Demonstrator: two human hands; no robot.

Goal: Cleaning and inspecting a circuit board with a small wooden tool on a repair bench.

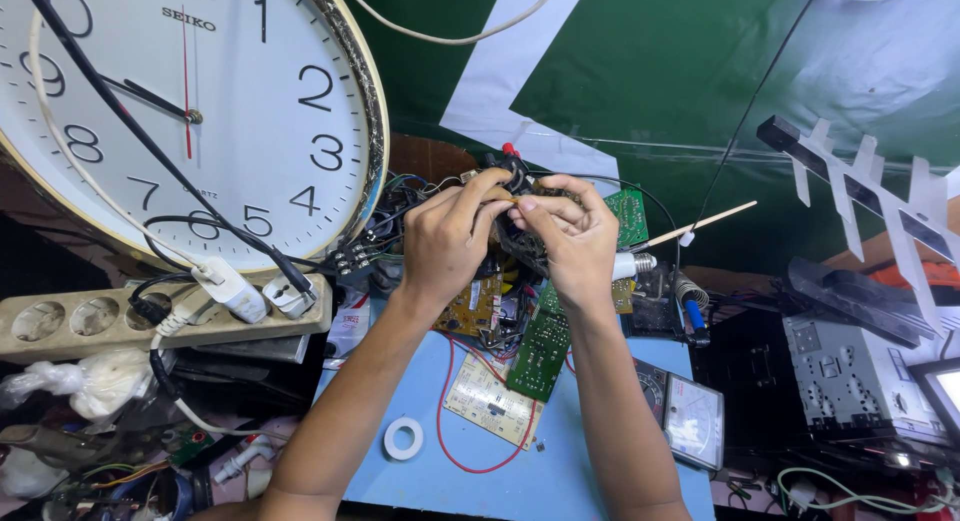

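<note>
Both hands meet over the far edge of a blue work surface. The left hand and the right hand are pressed close together, their fingertips pinching a small dark part with wires, held up between them; what kind of part it is cannot be told. Just beneath the hands lies a heap of circuit boards, among them a green board under the right wrist and a yellow board under the left. Nearer the body from the hands, a red wire loops over the blue surface beside a roll of white tape. Right of the right forearm sits an analogue meter. Left of the left hand a power strip with white plugs rests below a large wall clock
</note>
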